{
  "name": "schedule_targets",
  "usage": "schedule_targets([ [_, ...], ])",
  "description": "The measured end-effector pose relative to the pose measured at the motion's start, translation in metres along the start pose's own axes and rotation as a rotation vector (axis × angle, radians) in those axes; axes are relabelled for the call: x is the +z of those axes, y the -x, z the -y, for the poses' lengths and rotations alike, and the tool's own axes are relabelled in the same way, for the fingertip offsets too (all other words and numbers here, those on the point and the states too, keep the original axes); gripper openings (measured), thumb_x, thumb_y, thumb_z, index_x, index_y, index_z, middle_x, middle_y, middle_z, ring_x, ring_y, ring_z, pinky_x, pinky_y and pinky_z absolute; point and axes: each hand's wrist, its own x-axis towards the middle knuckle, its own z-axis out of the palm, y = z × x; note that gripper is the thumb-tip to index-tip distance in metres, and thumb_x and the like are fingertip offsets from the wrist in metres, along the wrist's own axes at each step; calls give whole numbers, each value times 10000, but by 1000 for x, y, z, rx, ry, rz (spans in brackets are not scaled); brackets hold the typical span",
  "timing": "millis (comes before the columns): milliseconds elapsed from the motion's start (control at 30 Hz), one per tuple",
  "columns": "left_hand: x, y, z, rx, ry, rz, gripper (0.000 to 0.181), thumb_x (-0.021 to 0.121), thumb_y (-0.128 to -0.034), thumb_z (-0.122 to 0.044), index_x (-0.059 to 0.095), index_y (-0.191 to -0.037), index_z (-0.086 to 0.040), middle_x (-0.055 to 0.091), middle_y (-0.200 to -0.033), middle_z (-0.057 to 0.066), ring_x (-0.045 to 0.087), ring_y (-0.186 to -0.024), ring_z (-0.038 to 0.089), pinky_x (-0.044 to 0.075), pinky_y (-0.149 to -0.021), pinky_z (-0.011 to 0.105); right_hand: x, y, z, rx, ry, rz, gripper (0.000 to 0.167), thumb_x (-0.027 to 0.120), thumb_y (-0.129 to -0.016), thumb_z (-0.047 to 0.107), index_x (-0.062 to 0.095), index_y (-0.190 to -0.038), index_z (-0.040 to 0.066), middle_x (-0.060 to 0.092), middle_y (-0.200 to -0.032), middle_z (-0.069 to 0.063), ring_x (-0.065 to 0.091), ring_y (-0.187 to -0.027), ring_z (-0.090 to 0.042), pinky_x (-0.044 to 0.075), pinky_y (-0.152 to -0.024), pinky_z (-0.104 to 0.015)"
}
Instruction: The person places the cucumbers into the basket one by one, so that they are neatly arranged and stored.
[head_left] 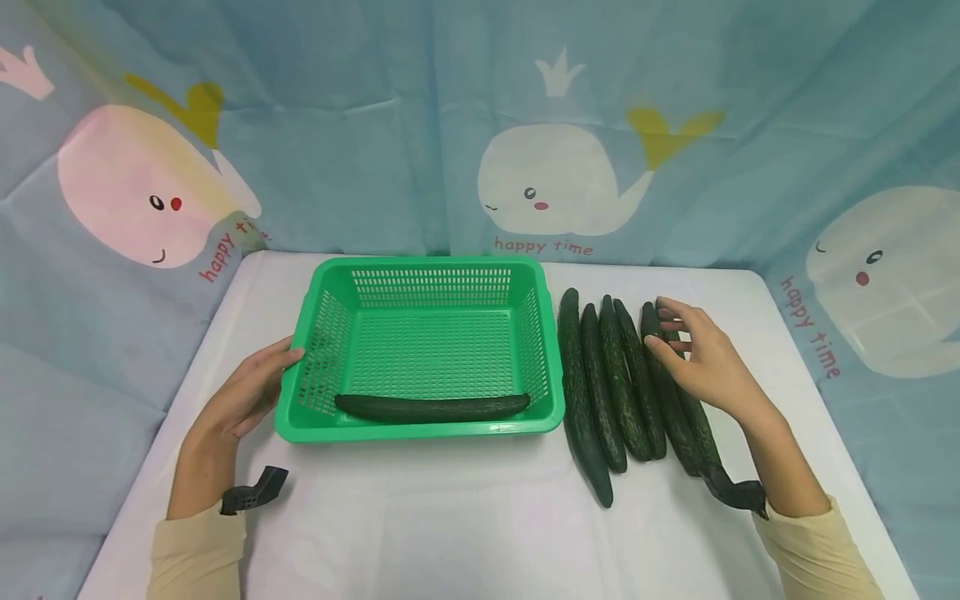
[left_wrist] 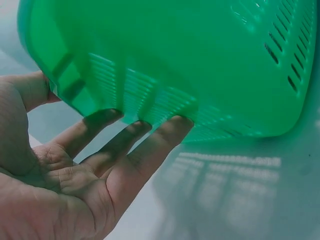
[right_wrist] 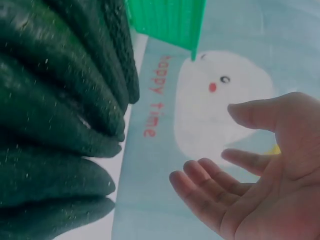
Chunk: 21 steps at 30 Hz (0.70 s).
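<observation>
My left hand (head_left: 255, 385) is at the left side of a green plastic basket (head_left: 420, 430). In the left wrist view, the thumb of the left hand (left_wrist: 75, 185) is at the rim and the fingers touch the outer wall of the basket (left_wrist: 160, 45). One dark green cucumber (head_left: 431, 408) lies lengthwise along the near side inside it. To the right of the basket, several cucumbers (head_left: 576, 392) lie side by side. Over the rightmost ones hovers my right hand (head_left: 701, 354), fingers loosely bent, nothing between thumb and fingers (right_wrist: 200, 197).
A white tabletop (head_left: 420, 517) carries everything. Blue curtains (head_left: 360, 167) printed with whales hang behind and at both sides. Dark wrist mounts (head_left: 255, 492) stick out from both wrists.
</observation>
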Motion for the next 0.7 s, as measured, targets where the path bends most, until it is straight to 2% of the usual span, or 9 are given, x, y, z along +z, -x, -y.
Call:
schedule_targets([
  [233, 1, -1, 1, 9, 43, -18, 713, 483, -1139, -269, 134, -1669, 57, 723, -1192, -190, 727, -1086, 7, 619, -883, 207, 1, -2, -17, 46, 46, 2, 669, 615, -1085, 239, 325, -1620, -40, 446, -1481, -378, 506, -1325, -558, 525, -1015, -703],
  [433, 3, -2, 2, 16, 40, -7, 708, 471, -1143, -274, 133, -1668, 59, 716, -1197, -183, 713, -1100, 0, 610, -894, 198, 4, -2, -35, 117, 111, 57, 676, 593, -1093, 268, 329, -1589, -107, 396, -1482, -444, 498, -1304, -610, 519, -1011, -719],
  [700, 2, -2, 2, 26, 48, 0, 707, 466, -1144, -266, 126, -1664, 72, 727, -1189, -170, 725, -1081, 10, 618, -881, 202, 7, 3, -54, 186, 163, 107, 674, 571, -1098, 296, 345, -1567, -132, 396, -1462, -474, 497, -1294, -661, 513, -969, -750],
])
